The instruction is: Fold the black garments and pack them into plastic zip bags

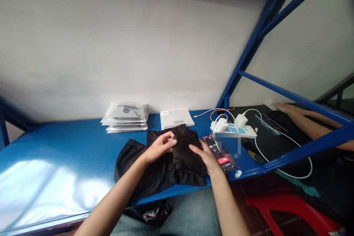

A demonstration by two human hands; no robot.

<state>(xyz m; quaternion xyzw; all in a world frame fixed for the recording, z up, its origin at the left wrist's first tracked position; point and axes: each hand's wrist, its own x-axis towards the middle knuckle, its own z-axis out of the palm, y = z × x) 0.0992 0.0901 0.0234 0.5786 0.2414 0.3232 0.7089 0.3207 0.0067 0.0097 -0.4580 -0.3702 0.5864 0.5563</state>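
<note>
A black garment (155, 177) lies partly folded on the blue tabletop, right in front of me; its exact kind does not show. My left hand (162, 146) pinches an edge of its cloth between thumb and fingers, near the middle. On the right side, my right hand (207, 156) grips the folded part, with the thumb on top and some of the fingers hidden. A phone (211, 147) showing a timer lies just beyond my right hand, partly covered by a blurred patch.
Several stacked white zip bags (125, 118) and a flat white packet (177, 118) lie along the wall. A power strip (243, 130) with chargers and cables stands at the right, near blue frame bars (246, 51). Beyond them are another person's arms (309, 112). A red stool (287, 206) stands below.
</note>
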